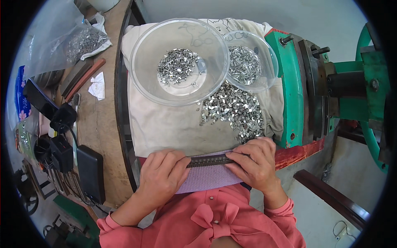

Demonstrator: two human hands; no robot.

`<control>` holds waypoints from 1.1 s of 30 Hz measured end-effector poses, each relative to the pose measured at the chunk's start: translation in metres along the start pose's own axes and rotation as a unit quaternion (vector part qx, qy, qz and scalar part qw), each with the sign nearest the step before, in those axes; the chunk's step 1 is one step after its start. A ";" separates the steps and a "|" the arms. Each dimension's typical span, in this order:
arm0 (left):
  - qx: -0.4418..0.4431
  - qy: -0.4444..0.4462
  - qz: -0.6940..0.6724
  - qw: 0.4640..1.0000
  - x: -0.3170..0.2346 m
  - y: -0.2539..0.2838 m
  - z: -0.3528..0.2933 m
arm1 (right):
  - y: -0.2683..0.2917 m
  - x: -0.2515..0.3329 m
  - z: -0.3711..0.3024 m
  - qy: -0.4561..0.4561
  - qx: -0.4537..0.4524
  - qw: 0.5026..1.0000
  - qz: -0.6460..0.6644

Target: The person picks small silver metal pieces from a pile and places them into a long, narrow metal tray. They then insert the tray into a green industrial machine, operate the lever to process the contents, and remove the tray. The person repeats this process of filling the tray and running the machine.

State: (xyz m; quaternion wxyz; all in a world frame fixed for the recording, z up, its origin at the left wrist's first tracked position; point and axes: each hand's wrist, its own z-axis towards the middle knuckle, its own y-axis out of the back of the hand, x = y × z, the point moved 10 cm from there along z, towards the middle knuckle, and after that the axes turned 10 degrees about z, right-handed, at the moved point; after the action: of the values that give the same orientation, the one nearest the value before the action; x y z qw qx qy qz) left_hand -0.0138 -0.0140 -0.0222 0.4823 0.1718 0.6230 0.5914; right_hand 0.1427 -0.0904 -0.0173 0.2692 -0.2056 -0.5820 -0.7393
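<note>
A dark metal strip with a row of slots or teeth [210,160] lies crosswise in front of me. My left hand [163,171] pinches its left end and my right hand [256,161] grips its right end. Beneath it a purple checked cloth [209,178] covers my lap. Just beyond my right hand, small shiny metal pieces [233,108] are heaped loose on a beige cloth [165,128]. A large clear plastic bowl [142,68] holds more small metal pieces. Beside it, a smaller clear bowl [271,62] contains thin silvery pieces.
A green machine with a dark metal face [291,91] stands on the right. To the left, a wooden table [108,136] carries a black power bank or box [91,173], a phone-like device [40,98], a crumpled tissue [97,86] and a plastic bag of metal bits [84,43].
</note>
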 end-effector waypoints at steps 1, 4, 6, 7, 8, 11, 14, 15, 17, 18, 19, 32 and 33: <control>-0.003 -0.013 0.008 1.000 -0.003 0.002 0.004 | 0.003 0.000 0.000 0.008 -0.003 1.000 -0.006; -0.010 -0.054 0.016 0.998 -0.009 0.007 0.016 | 0.016 -0.005 0.000 0.000 -0.021 0.999 -0.027; -0.015 -0.055 0.007 0.998 -0.009 0.001 0.026 | 0.018 -0.010 -0.001 -0.008 -0.026 0.999 -0.036; -0.019 -0.056 0.003 0.998 -0.009 -0.002 0.030 | 0.019 -0.013 0.000 -0.012 -0.029 0.999 -0.041; -0.011 -0.052 -0.011 0.999 -0.007 -0.006 0.031 | 0.019 -0.016 0.000 -0.022 -0.022 0.999 -0.037; 0.006 -0.040 -0.044 0.998 -0.002 -0.016 0.028 | 0.019 -0.019 0.001 -0.043 0.012 0.999 -0.009; 0.002 -0.037 -0.052 0.998 0.000 -0.015 0.022 | 0.023 -0.014 0.013 -0.033 0.034 0.998 0.029; 0.002 -0.034 -0.054 0.998 0.001 -0.015 0.020 | 0.022 -0.010 0.018 -0.027 0.026 0.999 0.033; 0.002 -0.032 -0.057 0.998 0.001 -0.013 0.020 | 0.019 -0.003 0.029 -0.015 0.017 0.999 0.046; 0.004 -0.031 -0.057 0.998 0.001 -0.013 0.020 | 0.013 0.001 0.037 -0.011 0.017 0.998 0.057; 0.005 -0.030 -0.057 0.998 0.002 -0.014 0.019 | 0.007 0.004 0.045 -0.005 0.017 0.998 0.066; -0.012 -0.105 0.019 0.994 -0.009 -0.008 0.019 | -0.042 0.011 0.065 0.057 0.092 0.994 -0.015; -0.023 -0.102 0.021 0.994 -0.008 -0.008 0.021 | -0.043 0.012 0.066 0.060 0.098 0.993 -0.021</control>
State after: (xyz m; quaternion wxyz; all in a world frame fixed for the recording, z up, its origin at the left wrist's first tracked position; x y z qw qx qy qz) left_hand 0.0091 -0.0101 -0.0226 0.5342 0.2329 0.5529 0.5955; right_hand 0.1054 -0.0206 -0.0264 0.3071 -0.1216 -0.6386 -0.6950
